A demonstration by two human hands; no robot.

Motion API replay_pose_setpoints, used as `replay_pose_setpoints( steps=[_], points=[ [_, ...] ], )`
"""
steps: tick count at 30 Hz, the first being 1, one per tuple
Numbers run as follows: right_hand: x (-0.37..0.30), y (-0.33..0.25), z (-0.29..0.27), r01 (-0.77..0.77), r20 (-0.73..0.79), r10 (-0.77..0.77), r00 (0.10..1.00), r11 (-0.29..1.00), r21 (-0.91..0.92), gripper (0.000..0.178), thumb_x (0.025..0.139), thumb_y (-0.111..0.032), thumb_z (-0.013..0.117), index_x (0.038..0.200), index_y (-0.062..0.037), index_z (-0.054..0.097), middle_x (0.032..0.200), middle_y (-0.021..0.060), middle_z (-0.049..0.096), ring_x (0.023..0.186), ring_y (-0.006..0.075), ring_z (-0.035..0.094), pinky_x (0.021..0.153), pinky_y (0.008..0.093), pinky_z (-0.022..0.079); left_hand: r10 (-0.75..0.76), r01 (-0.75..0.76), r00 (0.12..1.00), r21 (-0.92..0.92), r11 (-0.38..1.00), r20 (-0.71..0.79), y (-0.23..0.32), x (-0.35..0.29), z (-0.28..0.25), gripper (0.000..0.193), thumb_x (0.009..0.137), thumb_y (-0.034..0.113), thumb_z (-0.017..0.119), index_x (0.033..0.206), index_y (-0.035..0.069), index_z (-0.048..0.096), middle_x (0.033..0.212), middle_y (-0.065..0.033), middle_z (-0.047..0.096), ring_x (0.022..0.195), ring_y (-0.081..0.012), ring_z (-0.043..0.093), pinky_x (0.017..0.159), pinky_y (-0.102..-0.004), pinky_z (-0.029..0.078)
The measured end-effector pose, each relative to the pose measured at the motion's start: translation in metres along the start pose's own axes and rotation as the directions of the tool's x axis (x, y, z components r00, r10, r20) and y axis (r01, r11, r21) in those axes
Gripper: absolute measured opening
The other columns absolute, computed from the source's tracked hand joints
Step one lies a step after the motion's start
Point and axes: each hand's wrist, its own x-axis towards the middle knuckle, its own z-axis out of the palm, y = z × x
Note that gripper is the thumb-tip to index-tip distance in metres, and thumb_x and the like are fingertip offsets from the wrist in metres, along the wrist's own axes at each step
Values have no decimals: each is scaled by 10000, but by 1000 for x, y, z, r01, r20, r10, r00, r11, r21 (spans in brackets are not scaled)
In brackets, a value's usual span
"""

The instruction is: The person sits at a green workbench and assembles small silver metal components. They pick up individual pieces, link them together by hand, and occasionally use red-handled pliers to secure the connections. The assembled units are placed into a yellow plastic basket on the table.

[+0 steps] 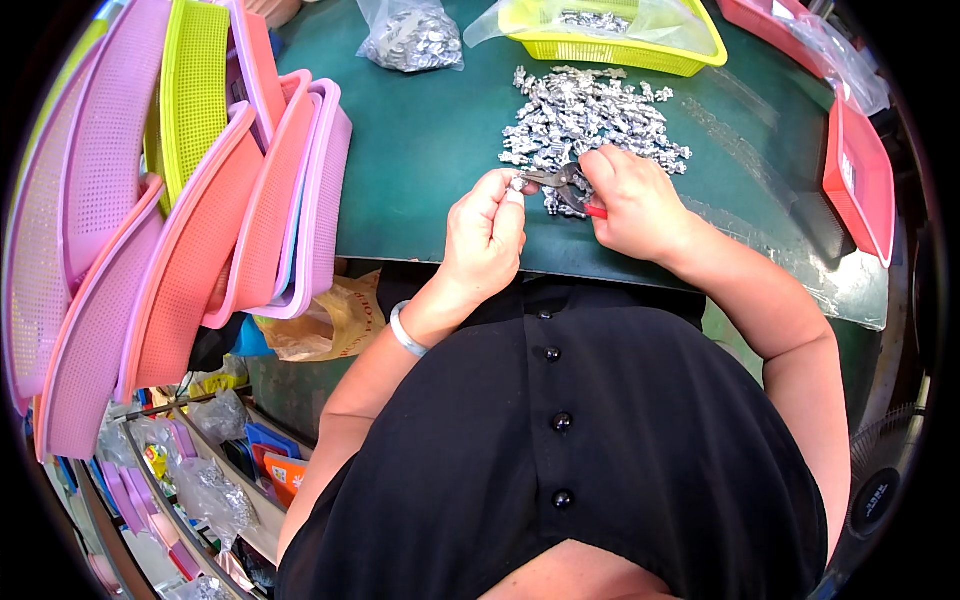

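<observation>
The left hand [485,230] is pinching a tiny silver piece [518,184] between finger and thumb. The right hand [637,205] is gripping red-handled pliers [568,186], and their tips are meeting the piece. A silver pile [590,112] is lying just beyond on the green table [430,130].

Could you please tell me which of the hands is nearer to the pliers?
Right: the right hand holds the pliers, while the left hand is just left of them, pinching a small metal piece.

Ltrs [877,499] on fan hub [880,510], tan bag [340,318]
</observation>
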Motion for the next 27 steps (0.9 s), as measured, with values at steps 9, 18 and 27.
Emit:
replay_pose_setpoints(
  steps=[9, 18, 27],
  points=[
    [19, 2, -29, -90, 136, 48, 990, 940, 330, 237, 701, -83, 584, 899, 23, 507, 807, 160, 551, 719, 324, 553, 647, 393, 445, -84, 79, 996, -501, 862, 12, 4, 11, -10, 197, 919, 109, 400, 1014, -9, 527, 658, -9, 470, 542, -69, 427, 549, -259, 448],
    [15, 12, -33, -123, 121, 86, 989, 931, 345, 367, 718, -108, 609, 1039, 46, 521, 868, 179, 546, 791, 320, 556, 715, 383, 445, -70, 76, 997, -687, 723, 36, 12, 17, -17, 232, 926, 123, 434, 1104, -2, 512, 804, -64, 582, 636, -114, 543, 735, -346, 514],
    [14, 14, -37, -149, 111, 118, 987, 932, 330, 412, 696, -107, 623, 1072, 26, 523, 905, 170, 548, 825, 302, 554, 745, 366, 445, -25, 33, 999, -602, 798, 22, 12, 17, -21, 268, 922, 105, 439, 1166, -1, 472, 904, -113, 613, 721, -139, 611, 783, -353, 519]
  ],
)
